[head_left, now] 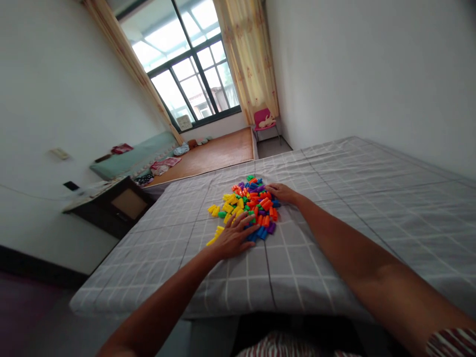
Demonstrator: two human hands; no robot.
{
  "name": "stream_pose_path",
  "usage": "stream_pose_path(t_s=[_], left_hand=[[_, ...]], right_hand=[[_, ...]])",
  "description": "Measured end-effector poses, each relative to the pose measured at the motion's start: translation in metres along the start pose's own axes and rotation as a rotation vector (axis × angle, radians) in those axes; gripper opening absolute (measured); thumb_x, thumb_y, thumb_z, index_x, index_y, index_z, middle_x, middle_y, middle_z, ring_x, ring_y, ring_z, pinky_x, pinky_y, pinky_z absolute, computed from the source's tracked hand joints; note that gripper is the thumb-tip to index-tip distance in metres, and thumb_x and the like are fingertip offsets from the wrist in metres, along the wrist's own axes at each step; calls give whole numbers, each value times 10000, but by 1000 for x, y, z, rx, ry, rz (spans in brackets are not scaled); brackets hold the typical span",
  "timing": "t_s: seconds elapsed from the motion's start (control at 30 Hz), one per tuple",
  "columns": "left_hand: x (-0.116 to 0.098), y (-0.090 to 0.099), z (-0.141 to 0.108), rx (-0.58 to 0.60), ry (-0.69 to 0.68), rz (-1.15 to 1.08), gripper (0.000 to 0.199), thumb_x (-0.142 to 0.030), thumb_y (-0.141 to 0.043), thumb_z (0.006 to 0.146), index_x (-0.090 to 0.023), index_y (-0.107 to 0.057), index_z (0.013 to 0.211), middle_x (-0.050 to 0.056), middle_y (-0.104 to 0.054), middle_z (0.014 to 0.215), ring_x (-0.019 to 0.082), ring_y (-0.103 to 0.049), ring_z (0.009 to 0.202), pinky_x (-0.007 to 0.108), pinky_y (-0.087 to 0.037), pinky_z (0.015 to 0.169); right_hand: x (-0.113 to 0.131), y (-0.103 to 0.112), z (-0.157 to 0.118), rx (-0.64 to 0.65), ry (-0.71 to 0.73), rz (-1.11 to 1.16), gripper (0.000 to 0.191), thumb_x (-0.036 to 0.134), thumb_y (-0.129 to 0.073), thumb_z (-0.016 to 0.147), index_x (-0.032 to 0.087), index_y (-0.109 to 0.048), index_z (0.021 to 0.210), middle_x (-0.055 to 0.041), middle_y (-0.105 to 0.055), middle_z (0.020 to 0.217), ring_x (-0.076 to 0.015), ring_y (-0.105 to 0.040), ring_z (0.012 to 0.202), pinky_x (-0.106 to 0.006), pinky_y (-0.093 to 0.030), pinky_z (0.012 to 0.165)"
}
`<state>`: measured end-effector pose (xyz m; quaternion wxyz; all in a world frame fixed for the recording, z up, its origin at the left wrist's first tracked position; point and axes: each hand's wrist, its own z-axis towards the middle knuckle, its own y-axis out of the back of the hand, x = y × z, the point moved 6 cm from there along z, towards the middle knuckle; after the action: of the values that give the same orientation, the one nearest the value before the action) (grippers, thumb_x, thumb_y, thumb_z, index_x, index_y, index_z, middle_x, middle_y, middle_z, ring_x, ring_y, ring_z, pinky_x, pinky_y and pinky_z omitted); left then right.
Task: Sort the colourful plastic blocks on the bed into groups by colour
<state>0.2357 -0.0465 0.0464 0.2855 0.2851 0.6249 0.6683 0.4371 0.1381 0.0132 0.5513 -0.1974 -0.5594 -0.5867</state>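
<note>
A heap of small plastic pieces (265, 203) in yellow, orange, red, green, blue and purple lies on a grey checked bedspread (305, 243). My left hand (236, 235) rests palm down on the near left side of the heap, fingers spread over yellow, green and blue pieces. At the far right edge of the heap, my right hand (281, 192) touches the pieces with its fingers stretched out. What lies under both palms is hidden.
Beyond the bed is a second bed with a brown mat (219, 151), clothes on its left side. A dark cabinet (122, 203) stands at the left. A pink chair (263, 120) holding a soft toy is near the curtain. A white wall runs along the right.
</note>
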Motion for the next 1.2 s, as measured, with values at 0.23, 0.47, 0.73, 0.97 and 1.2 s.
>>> stream_pose_path(t_s=[0.23,0.47,0.73,0.97,1.2], left_hand=[[6,-6,59,-243,168,-147,517,-419,-453,934,-328,-374,1437,66,-281,1543,262,-247,1417,501,-246,1147],[30,19,8,-212,164,-201,533,-462,-498,903,-334,-408,1412,62,-308,1530,270,-289,1399,494,-275,1137],[102,-10,-82,-59,349,-424,715,-434,-711,723,-244,-466,1367,137,-477,1331,226,-625,989,394,-543,872],[64,5,-17,-365,336,-307,671,-291,-763,690,-242,-516,1312,113,-413,1415,306,-410,1299,508,-363,1084],[-35,20,31,-296,-80,-200,272,-256,-505,910,-244,-635,1147,54,-609,1221,201,-528,1142,368,-432,1010]], right_hand=[[-3,-3,-7,-22,-80,156,511,580,-493,841,150,-715,1006,-73,-723,978,-208,-647,909,-336,-504,865],[13,30,-13,52,-159,-62,575,648,-532,790,178,-715,1065,-85,-697,1110,-268,-599,1079,-401,-442,986],[19,29,-59,359,-296,-282,991,343,-897,391,259,-566,1322,-57,-662,1155,-251,-648,937,-335,-538,809],[42,-7,-31,220,-100,45,733,263,-813,578,208,-592,1275,-83,-625,1233,-224,-634,968,-302,-548,756],[-29,41,-27,-205,-382,-7,297,259,-674,751,136,-671,1020,-100,-694,1013,-166,-646,784,-254,-554,621]])
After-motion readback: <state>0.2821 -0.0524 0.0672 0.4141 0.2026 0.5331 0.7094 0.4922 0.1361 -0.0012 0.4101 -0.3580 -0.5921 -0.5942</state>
